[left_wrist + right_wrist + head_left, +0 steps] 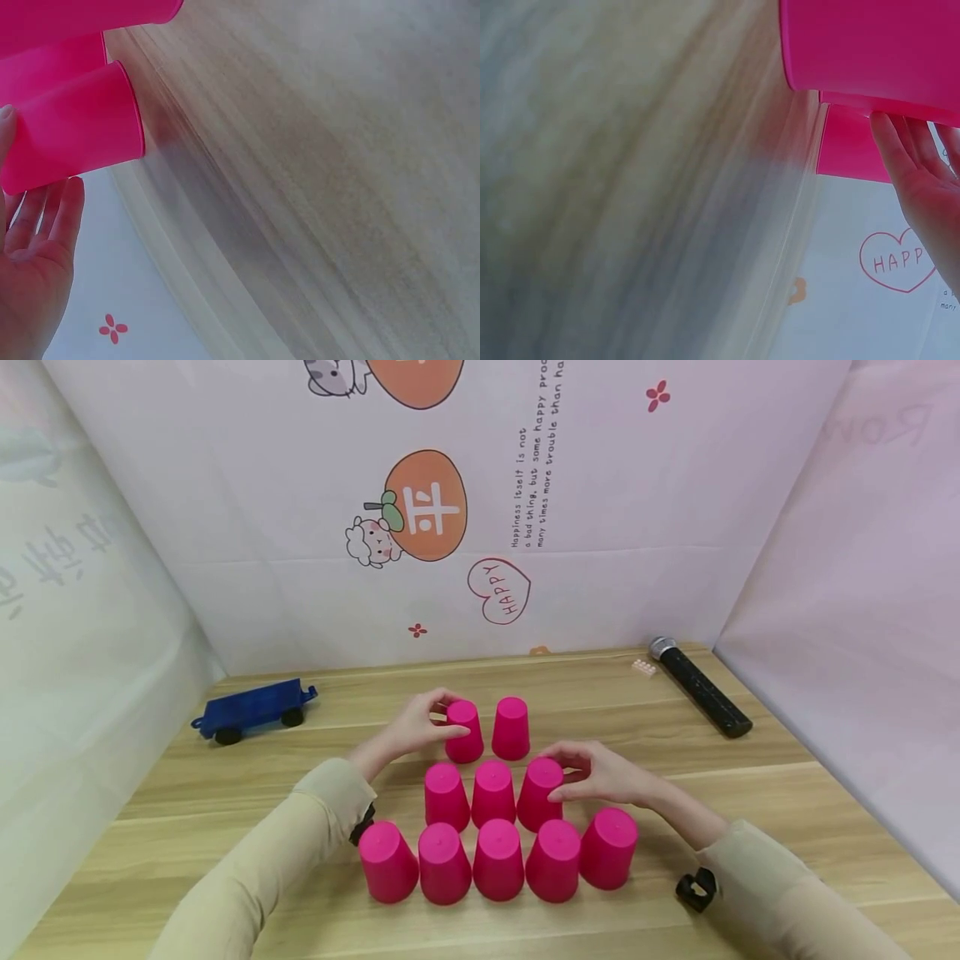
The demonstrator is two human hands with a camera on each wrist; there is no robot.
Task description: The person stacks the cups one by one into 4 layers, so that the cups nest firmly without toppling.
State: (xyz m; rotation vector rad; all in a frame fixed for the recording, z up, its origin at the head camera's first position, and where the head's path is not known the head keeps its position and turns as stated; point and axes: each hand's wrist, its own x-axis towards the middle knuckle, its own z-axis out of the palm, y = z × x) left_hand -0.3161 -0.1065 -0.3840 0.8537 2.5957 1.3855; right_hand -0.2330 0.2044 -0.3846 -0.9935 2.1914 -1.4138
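Pink cups stand upside down on the wooden table in rows. Farthest back are two, and my left hand (416, 724) holds the left one (467, 739) between thumb and fingers; the other back cup (512, 731) stands just right of it. My right hand (603, 774) grips the right-hand cup (536, 797) of the middle row, next to a middle cup (492, 795) and a left cup (446, 797). Nearest me is a front row of several cups (498, 864). In the left wrist view, the left fingers (69, 214) touch the cup's side (82, 127).
A blue toy trailer (255, 708) with black wheels sits at the back left. At the back right lie a black microphone (701, 687) and a small pale pink block (643, 667). Printed white cloth (585, 593) walls the table's back and sides.
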